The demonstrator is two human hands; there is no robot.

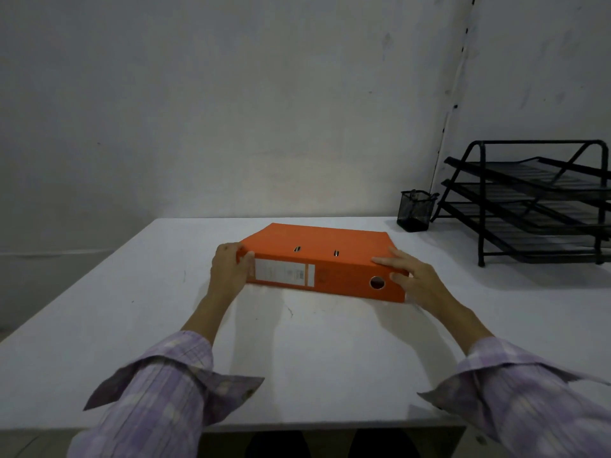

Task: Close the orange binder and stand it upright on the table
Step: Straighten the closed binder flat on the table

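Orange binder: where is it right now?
In the head view, the orange binder lies flat and closed mid-table, spine toward the person, left hand and right hand at its ends.

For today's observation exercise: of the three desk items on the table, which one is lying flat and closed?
The orange binder, held at both ends by the left hand and right hand. The black mesh pen cup and tiered tray rack stand upright.
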